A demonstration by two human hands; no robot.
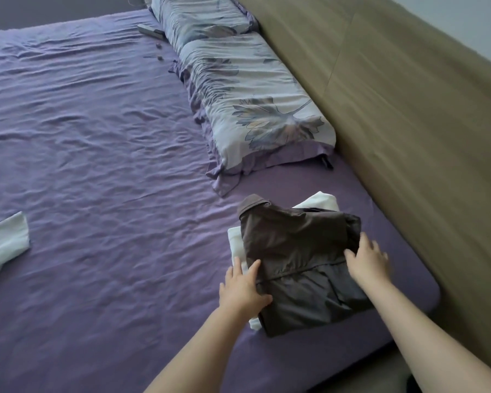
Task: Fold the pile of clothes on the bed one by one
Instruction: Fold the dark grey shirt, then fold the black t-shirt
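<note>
A folded dark shirt (298, 256) lies on white folded clothes (237, 245) near the bed's (97, 165) headboard-side corner, its collar pointing toward the pillows (253, 109). The left hand (243, 287) and right hand (369, 262) press it with straight fingers, holding nothing.

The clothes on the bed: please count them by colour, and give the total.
Dark brown: 1, the folded shirt, under the left hand and right hand.
White: 1, the folded garment beneath it; it may be more than one.
Pale blue-white: 1, the garment at the left edge.
Total: 3
</note>
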